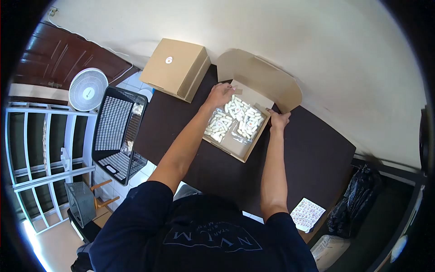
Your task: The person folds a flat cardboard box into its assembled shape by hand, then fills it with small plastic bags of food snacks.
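Observation:
An open cardboard box [233, 145] sits on the dark table with its lid [263, 77] raised toward the wall. Inside lie clear plastic bags of small, pale, finger-shaped pieces, one bag [219, 126] at the left and others [248, 121] at the right, with round stickers on them. My left hand [220, 95] is closed at the box's back left corner, by a side flap. At the right back corner, my right hand [279, 119] grips the box's side where the lid meets it. Some fingertips of both hands are hidden.
A closed cardboard box [174, 63] with a round sticker stands at the table's back left. Beside the dark table [312, 154] are a black basket [111, 122] and a white fan [88, 89]. A sticker sheet [307, 214] lies at the right edge, near a black plastic bag [355, 199].

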### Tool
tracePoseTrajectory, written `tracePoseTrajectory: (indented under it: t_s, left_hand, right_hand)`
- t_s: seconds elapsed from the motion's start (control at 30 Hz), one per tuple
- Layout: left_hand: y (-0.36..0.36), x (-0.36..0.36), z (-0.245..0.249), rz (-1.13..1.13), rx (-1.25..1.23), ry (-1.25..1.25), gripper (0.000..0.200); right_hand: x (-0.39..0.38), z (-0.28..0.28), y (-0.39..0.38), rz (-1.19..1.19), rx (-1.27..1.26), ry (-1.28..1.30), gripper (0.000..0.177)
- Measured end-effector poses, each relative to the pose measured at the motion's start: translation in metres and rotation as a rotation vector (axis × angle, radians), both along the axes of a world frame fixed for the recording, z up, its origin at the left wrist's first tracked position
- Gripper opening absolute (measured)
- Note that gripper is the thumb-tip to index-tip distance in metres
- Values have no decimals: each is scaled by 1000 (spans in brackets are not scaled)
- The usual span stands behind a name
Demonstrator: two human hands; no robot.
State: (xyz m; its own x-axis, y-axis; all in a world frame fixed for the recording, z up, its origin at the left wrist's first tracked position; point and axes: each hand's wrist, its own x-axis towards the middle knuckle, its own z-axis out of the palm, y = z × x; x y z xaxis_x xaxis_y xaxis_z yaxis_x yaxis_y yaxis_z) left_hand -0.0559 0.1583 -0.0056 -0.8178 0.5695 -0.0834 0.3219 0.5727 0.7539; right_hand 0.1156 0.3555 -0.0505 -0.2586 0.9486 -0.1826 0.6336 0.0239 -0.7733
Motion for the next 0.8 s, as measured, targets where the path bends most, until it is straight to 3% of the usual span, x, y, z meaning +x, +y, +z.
tracePoseTrajectory:
  t_s: [0.1, 0.17, 0.2, 0.23, 0.3, 0.37, 0.43, 0.47, 0.53, 0.7, 0.8]
  left_hand:
    - [2, 4, 2, 38, 53, -26, 35]
    - [4, 4, 4, 26, 54, -95, 33]
    - [5, 5, 1, 44, 44, -88, 33]
    - [6, 5, -4, 60, 33, -80, 33]
    - [7, 4, -10, 75, 26, -69, 33]
    - [6, 4, -13, 95, 32, -48, 35]
    - [5, 3, -5, 110, 25, -131, 40]
    - [5, 3, 0, 119, 19, -215, 44]
    - [2, 3, 3, 135, 20, -212, 43]
    - [3, 13, 15, 198, 28, -260, 45]
    - [2, 14, 15, 261, -8, -147, 51]
  right_hand:
    - [-1, 15, -1, -24, -137, 119, 72]
    - [1, 15, 6, -11, -217, 418, 61]
    - [1, -1, 13, -46, -334, 580, 40]
    - [0, 21, 9, -40, -341, 577, 40]
    - [6, 65, 8, -98, -386, 344, 23]
    - [11, 67, 7, -73, -287, 323, 22]
    - [14, 82, 2, 74, -5, 161, 25]
    - [15, 88, -3, 75, -4, 160, 25]
    - [16, 104, -19, 157, 269, 150, 27]
    - [24, 123, -36, 183, 233, 168, 23]
    - [32, 132, -47, 208, 234, 226, 20]
